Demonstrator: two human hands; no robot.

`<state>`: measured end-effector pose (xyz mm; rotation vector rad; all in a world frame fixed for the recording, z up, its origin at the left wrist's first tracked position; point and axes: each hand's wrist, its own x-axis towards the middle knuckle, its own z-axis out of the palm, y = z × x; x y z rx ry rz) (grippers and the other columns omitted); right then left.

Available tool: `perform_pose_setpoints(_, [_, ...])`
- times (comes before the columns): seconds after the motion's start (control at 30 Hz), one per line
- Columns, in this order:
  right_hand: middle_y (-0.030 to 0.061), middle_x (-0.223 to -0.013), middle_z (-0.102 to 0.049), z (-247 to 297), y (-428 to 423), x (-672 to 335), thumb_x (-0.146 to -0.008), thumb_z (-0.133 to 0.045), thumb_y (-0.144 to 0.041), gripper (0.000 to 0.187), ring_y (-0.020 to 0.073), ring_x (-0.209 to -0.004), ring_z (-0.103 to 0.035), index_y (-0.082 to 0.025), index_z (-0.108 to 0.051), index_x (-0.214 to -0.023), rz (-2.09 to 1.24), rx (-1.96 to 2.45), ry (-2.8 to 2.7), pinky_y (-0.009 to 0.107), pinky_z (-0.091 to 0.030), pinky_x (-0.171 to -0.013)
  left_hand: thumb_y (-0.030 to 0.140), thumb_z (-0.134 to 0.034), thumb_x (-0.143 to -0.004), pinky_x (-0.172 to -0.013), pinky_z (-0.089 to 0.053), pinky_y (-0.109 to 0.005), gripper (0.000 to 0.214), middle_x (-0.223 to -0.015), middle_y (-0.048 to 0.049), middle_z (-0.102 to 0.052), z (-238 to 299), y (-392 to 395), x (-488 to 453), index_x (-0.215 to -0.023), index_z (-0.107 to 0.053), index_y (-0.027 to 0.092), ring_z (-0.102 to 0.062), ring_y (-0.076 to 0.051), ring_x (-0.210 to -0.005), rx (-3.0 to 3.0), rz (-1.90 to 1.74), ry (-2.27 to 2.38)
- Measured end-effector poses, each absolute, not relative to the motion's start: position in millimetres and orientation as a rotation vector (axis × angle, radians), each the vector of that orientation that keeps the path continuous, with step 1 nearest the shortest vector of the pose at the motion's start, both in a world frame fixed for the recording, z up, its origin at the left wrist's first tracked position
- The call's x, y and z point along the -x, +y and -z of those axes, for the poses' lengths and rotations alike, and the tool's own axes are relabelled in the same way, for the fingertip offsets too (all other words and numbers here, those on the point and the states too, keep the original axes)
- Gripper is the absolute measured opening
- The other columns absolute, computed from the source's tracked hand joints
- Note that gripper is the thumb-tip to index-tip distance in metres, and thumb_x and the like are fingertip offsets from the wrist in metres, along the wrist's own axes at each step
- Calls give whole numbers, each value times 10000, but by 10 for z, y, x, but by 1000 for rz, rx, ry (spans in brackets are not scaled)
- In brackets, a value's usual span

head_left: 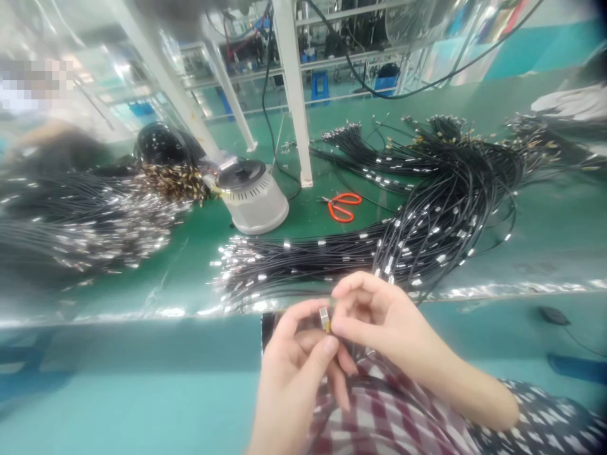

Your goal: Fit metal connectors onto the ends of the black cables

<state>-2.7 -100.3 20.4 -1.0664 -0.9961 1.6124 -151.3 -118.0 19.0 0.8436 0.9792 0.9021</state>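
My left hand (296, 370) and my right hand (374, 316) meet just below the front edge of the green bench (545, 215), over my lap. Together they pinch a small metal connector (325, 318) at the end of a thin black cable. Both hands have their fingers closed around it, thumb and forefinger pressed together. A big bundle of black cables with silver sleeves (427, 234) lies on the bench right above my hands.
A white round machine with a black top (253, 196) stands mid-bench beside orange scissors (344, 206). More cable bundles (85, 221) lie at the left. White frame posts (291, 88) rise behind. Another person sits blurred at far left.
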Motion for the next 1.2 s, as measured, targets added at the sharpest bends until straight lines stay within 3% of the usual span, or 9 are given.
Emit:
perform_pose_setpoints(0.7, [-34, -695, -614, -195, -1013, 61, -734, -689, -144, 191, 91, -579, -544, -188, -580, -884, -1512, 1150, -1009, 232, -401, -546, 235, -565, -879, -396, -402, -188, 278, -588, 5, -641, -199, -1181, 1494, -1133, -458, 198, -532, -116, -381, -882, -899, 1031])
perform_pose_setpoints(0.93, [-53, -670, -597, -159, -1059, 112, -760, -676, -130, 200, 92, -573, -556, -200, -551, -900, -1518, 1140, -973, 248, -412, -587, 327, -569, -891, -336, -278, -147, 202, -508, 17, -595, -167, -1141, 1477, -1039, -528, 195, -422, -81, -345, -900, -947, 1096])
perform_pose_setpoints(1.2, [-33, -714, -668, -161, -1055, 51, -774, -673, -168, 180, 111, -631, -558, -198, -562, -912, -1512, 1202, -1030, 277, -390, -632, 347, -541, -907, -364, -292, -151, 240, -521, 4, -604, -93, -1134, 1522, -1083, -516, 185, -417, -81, -379, -918, -967, 1056])
